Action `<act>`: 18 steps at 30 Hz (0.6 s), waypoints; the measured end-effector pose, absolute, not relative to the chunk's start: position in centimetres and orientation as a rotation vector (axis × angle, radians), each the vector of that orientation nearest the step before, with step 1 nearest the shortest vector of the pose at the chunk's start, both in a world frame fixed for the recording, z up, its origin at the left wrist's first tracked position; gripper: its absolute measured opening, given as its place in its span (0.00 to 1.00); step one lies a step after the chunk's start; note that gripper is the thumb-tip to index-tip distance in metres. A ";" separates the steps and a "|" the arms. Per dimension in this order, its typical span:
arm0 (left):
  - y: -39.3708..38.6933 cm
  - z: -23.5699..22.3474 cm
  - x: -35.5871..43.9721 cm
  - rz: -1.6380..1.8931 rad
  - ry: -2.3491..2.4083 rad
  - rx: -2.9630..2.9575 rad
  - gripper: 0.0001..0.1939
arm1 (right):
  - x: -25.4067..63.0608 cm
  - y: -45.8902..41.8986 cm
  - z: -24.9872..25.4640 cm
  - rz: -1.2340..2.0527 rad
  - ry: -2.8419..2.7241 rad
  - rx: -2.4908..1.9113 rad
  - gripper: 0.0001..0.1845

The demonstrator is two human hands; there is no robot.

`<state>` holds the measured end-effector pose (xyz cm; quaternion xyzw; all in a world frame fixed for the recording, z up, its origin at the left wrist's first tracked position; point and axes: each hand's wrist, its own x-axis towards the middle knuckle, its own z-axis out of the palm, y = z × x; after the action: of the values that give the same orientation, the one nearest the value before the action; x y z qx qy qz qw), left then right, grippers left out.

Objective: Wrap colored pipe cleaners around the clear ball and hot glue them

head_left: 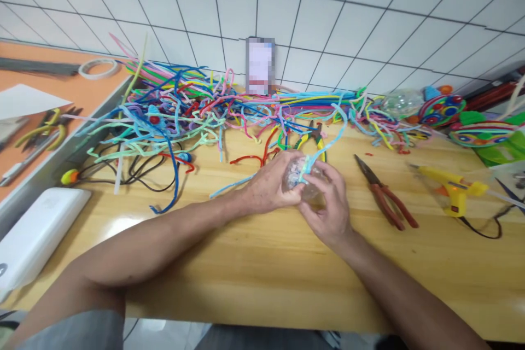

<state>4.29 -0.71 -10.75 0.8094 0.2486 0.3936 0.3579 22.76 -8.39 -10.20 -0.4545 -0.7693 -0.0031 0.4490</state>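
Between my two hands is a clear, rounded plastic ball (pixel 292 171) with pale bits showing inside. My left hand (pixel 268 183) grips its left side, thumb underneath. A light blue pipe cleaner (pixel 331 141) sticks up from a blue and yellow fuzzy band across the ball. My right hand (pixel 330 202) has its fingers closed on the ball's right side, by that band. Just behind the hands lie yellow-handled pliers (pixel 318 139) and red pipe cleaners (pixel 249 158). Part of the ball is hidden by my fingers.
A heap of coloured pipe cleaners (pixel 176 104) runs along the wall, with a phone (pixel 260 65) upright behind it. Red-handled pliers (pixel 388 194) and a yellow glue gun (pixel 455 188) lie to the right. At left are a white power bank (pixel 43 235) and black cord (pixel 135 172).
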 end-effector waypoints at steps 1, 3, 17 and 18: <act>-0.7 -10.9 4.3 1.022 0.641 2.091 0.33 | 22.8 -8.4 -10.2 -0.005 -1.905 -1.120 0.33; -0.6 -11.1 4.4 1.034 0.629 2.089 0.32 | 22.8 -8.3 -10.1 -0.005 -1.904 -1.116 0.32; -0.6 -10.1 3.1 0.959 0.501 2.118 0.27 | 22.9 -8.2 -10.1 -0.001 -1.909 -1.140 0.32; -0.7 -10.1 3.0 0.960 0.513 2.119 0.27 | 22.9 -8.2 -10.1 0.000 -1.910 -1.145 0.31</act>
<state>3.03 -0.67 -10.09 0.8263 0.1999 0.3742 0.3706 22.85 -8.25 -10.06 -0.4612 -0.7696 0.0001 0.4415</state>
